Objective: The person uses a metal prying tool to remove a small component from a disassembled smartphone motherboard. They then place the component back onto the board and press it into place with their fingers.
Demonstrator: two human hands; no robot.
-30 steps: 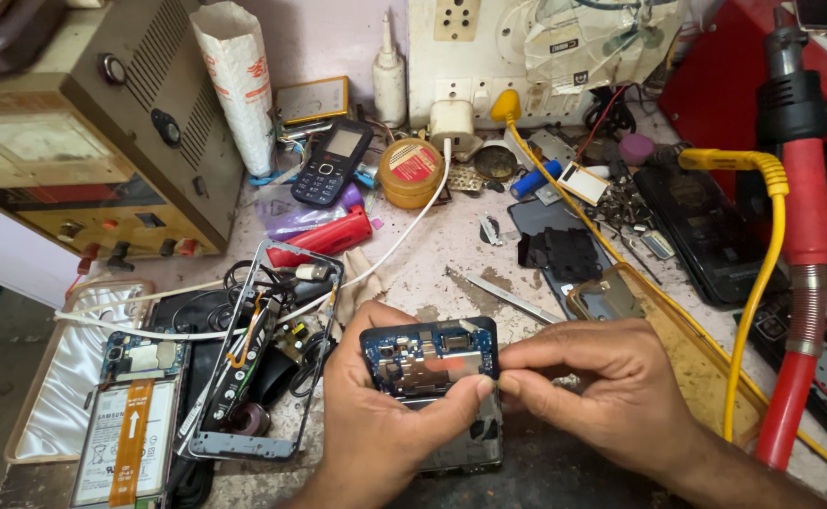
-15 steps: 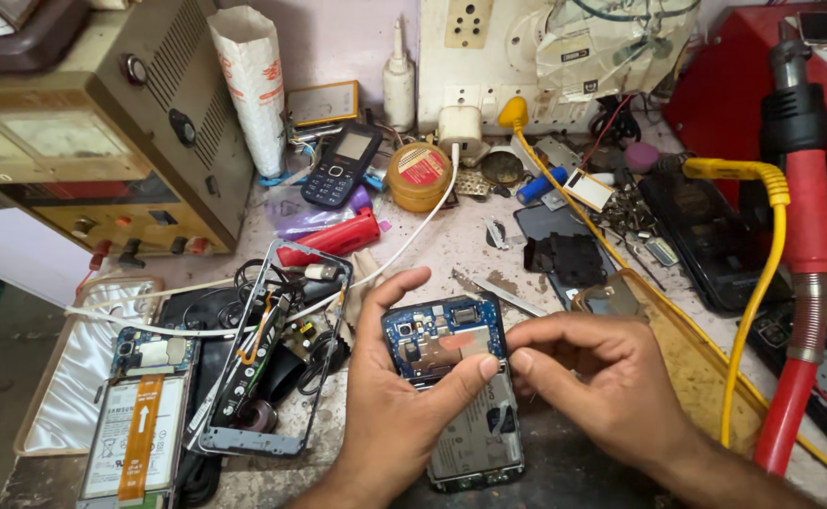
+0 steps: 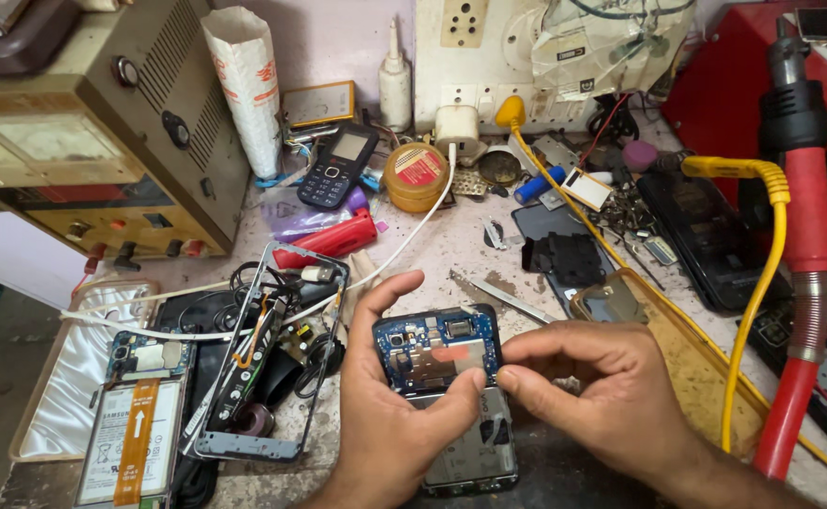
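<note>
An opened smartphone (image 3: 451, 396) with its back cover off lies upright-lengthwise before me, its blue circuit board (image 3: 437, 349) exposed at the top. My left hand (image 3: 385, 424) cradles it from the left, thumb pressed on the board's lower edge and index finger raised. From the right, my right hand (image 3: 602, 396) reaches in; its thumb and fingertips pinch at the board's lower right corner next to my left thumb. Whether a small part sits between those fingertips I cannot tell.
A bare phone frame (image 3: 263, 377) and another opened phone with battery (image 3: 135, 424) lie at the left. A power supply box (image 3: 83, 132), keypad phone (image 3: 338, 165), flux tin (image 3: 416, 176), tweezers (image 3: 503, 297) and dark phones (image 3: 706, 236) crowd the bench. A red hot-air handle (image 3: 805, 226) and yellow cable (image 3: 762, 283) stand right.
The phone has been turned from sideways to lengthwise and lowered toward the bench. My right fingertips have closed in on the board's lower right corner.
</note>
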